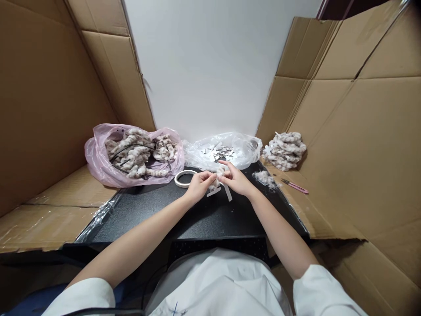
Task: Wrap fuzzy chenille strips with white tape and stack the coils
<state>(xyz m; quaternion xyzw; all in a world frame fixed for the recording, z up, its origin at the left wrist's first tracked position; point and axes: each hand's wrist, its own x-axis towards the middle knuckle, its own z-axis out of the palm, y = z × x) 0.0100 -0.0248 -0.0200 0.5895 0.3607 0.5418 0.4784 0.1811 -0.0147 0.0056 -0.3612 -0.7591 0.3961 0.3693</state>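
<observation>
Over the black table (148, 219), both my hands meet at a small fluffy beige-and-white piece (221, 171), like plush yarn. My left hand (198, 185) pinches its left side between thumb and fingers. From the right, my right hand (238, 180) grips it with the thumb and lower fingers, one finger raised. A white strip (228, 192) hangs below the piece, and a small pale tab (213, 192) sticks out beside it. My fingers partly cover the fluffy piece. A roll of white tape (177, 179) lies just left of my left hand.
A pink plastic bag (98, 169) holds bundles of fluffy yarn and a dark cord. Behind my hands, a clear bag (248, 147) contains small silvery-white pieces. At right are a fluffy bundle (286, 151), loose fluff (265, 179) and pink-handled snips (297, 187). Cardboard walls (371, 145) flank the table.
</observation>
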